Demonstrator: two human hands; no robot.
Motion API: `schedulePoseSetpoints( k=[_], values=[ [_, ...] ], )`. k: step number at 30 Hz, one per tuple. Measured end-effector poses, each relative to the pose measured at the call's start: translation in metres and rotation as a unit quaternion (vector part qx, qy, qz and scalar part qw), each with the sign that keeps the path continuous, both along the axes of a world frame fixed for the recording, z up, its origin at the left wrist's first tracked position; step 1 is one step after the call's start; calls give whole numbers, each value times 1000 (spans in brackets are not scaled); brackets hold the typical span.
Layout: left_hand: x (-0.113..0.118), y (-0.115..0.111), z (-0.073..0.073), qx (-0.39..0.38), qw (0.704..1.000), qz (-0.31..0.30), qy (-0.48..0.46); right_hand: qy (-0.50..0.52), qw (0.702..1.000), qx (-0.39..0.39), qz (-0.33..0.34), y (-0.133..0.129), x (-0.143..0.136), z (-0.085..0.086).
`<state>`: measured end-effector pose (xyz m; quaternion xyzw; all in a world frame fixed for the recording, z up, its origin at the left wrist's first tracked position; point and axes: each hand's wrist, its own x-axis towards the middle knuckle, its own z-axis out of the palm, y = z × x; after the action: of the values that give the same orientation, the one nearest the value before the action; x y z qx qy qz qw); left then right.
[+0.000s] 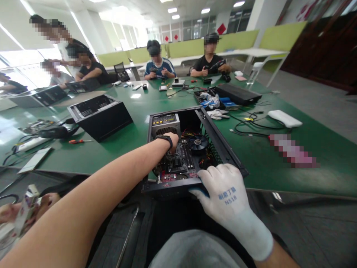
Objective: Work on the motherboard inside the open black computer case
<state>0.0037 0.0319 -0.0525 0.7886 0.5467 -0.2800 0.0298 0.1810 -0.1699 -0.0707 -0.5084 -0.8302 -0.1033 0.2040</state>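
An open black computer case [170,188] lies on its side at the table's near edge, in front of me. My left hand [173,139], bare with a black wristband, reaches down inside it over the motherboard [180,160]. Its fingertips are hidden, so I cannot tell what they touch. My right hand [223,186], in a white glove, grips the near right rim of the case, thumb on the outside. A round black CPU fan [198,142] sits right of my left hand. Behind that hand is the grey power supply [167,124]. Thin coloured wires run beside the fan.
The green table [279,160] holds another black case [106,119], a screwdriver [79,141], a white power bank-like box [284,118], cables, and gloves [217,113] by an open black case. Several people sit or stand around it. At lower left, another person's hands [41,204] hold a pale part.
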Motion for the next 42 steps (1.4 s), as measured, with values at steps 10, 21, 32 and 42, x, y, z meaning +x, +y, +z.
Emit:
schedulePoseSetpoints(
  k=[10, 21, 32, 42],
  values=[
    [9, 6, -9, -16, 1000, -15, 3, 0, 1000, 2, 0, -1, 0, 0],
    [2, 13, -17, -15, 1000, -17, -2, -5, 1000, 3, 2, 0, 0, -1],
    [0, 19, -21, -11, 1000, -18, 13, -6, 1000, 8, 2, -1, 0, -2],
    [-1, 22, -22, -23, 1000, -3, -7, -8, 1000, 8, 1, 0, 0, -2]
  ],
)
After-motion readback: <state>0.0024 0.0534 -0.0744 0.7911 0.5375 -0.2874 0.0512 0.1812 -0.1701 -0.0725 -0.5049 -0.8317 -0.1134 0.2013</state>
